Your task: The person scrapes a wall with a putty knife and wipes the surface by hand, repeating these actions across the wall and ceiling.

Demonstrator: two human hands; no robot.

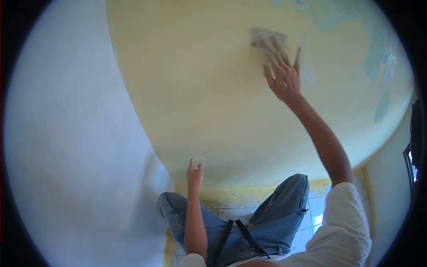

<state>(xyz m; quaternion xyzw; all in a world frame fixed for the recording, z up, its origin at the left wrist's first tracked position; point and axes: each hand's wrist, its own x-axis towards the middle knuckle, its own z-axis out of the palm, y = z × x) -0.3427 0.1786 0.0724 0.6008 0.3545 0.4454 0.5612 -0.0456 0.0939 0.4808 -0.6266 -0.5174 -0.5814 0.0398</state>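
The right hand (283, 73) is pressing a sheet (267, 42) flat against the yellow wall (200, 89), high up and to the right of the wall's middle. The fingers (275, 55) are lying spread and straight over the sheet's lower part, not curled round it, with the thumb sticking out to the right of it. The sheet is looking pale grey, roughly rectangular, thin and slightly blurred; its upper left corner and top edge are showing clear of the hand, and it is sitting flush with the wall.

The left hand (195, 171) is hanging low, near the wall's bottom edge and well below the sheet. Its fingers are closing round a small whitish wad (198, 162), which is poking out at the top of the fist; what the wad is made of cannot be told.

The wall is showing smooth pale yellow around the sheet, while to the right of the sheet blue-green patches (378, 58) are breaking through the paint. Left of the yellow wall a white wall (66, 133) is meeting it at a corner. Below the wall the person's knees in blue jeans (271, 218) are bending over a tiled floor (318, 209), and a white sleeve (347, 222) is covering the right upper arm.
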